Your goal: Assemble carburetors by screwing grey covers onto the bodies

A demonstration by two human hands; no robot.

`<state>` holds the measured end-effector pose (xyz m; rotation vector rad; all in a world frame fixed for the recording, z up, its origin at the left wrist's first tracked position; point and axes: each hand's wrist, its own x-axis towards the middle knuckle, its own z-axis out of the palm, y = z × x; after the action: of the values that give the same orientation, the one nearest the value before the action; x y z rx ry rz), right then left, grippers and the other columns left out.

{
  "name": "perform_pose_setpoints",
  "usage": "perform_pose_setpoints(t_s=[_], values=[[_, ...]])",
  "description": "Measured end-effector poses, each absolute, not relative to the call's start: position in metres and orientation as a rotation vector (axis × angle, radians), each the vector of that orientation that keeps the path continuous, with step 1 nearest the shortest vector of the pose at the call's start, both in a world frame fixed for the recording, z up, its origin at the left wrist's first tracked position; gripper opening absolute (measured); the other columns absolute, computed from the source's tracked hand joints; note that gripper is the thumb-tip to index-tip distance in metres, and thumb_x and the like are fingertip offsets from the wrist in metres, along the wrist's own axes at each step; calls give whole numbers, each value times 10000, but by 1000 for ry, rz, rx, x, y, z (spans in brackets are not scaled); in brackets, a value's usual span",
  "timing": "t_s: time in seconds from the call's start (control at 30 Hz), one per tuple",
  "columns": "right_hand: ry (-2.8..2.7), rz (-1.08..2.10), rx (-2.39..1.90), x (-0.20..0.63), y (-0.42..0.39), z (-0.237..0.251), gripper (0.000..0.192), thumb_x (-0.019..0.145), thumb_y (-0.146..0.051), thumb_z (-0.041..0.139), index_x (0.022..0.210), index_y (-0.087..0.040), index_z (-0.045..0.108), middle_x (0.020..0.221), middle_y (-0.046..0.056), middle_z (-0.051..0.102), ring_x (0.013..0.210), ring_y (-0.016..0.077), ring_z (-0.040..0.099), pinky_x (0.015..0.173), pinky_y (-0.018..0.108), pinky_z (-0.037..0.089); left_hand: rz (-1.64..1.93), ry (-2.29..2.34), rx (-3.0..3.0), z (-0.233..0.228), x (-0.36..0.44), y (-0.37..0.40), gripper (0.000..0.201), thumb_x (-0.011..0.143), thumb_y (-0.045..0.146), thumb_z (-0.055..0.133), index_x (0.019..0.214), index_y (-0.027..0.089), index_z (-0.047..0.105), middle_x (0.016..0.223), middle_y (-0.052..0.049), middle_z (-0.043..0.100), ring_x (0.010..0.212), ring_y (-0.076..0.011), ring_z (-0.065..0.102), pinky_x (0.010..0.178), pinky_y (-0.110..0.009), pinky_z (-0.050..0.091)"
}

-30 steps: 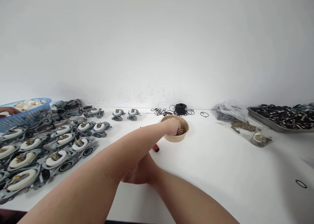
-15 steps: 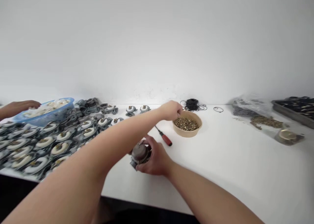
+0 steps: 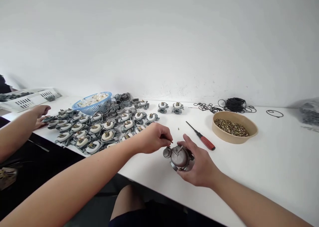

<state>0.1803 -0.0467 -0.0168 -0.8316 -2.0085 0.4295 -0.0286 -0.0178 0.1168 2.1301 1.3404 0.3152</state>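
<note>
My right hand (image 3: 199,165) grips a grey metal carburetor (image 3: 179,158) just above the table, its rounded bowl facing up. Beside it, my left hand (image 3: 154,139) is closed in a pinch, with the tip of a small brass-coloured screw (image 3: 171,141) showing at the fingertips. That tip is close to the carburetor's upper left side; I cannot tell if they touch. A screwdriver (image 3: 207,143) with a red handle lies behind my right hand. Farther right stands a tan bowl (image 3: 235,140) holding many brass-coloured screws (image 3: 230,127).
Rows of carburetor bodies with white floats (image 3: 95,129) cover the table's left part. Behind them are a blue basket (image 3: 91,110) of white parts and a white crate (image 3: 25,102). Black rubber rings (image 3: 235,105) lie near the wall. A co-worker's hand (image 3: 41,114) is at the left.
My left hand has come back from the screw bowl to the carburetor, now with a screw in its fingers. The view has swung left, showing more of the co-worker's side.
</note>
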Motion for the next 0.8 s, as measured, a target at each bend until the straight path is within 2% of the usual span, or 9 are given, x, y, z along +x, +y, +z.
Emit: perform_pose_setpoints(t_s=[0.13,0.3,0.6,0.8], values=[[-2055,261,-785,180,-46,-19,1038,698,-278,673,1558,-222,95,1240,127,652,1041,261,681,836,398,600,363,1273,2048,102,-32,-16,91,764,199,686,832,171,741,840,-36,744,788,-169,674,698,-250,517],[-2072,184,-752,179,-46,-20,979,749,-309,635,1564,-192,105,1228,136,655,1044,274,680,824,419,608,399,1161,1953,90,-30,-10,94,735,202,716,804,150,754,808,-37,737,741,-160,663,667,-244,512],[-2075,176,-760,180,-48,-17,992,737,-282,642,1565,-187,105,1204,134,664,1006,285,688,793,420,616,156,1117,1870,97,-22,17,105,673,202,766,767,158,759,731,-11,729,684,-150,644,623,-237,490],[-2074,169,-772,180,-46,-18,975,729,-280,635,1560,-184,134,1193,132,672,989,281,694,780,413,623,40,1100,1922,101,-15,27,90,633,137,778,702,181,741,694,23,717,641,-122,613,585,-217,466]])
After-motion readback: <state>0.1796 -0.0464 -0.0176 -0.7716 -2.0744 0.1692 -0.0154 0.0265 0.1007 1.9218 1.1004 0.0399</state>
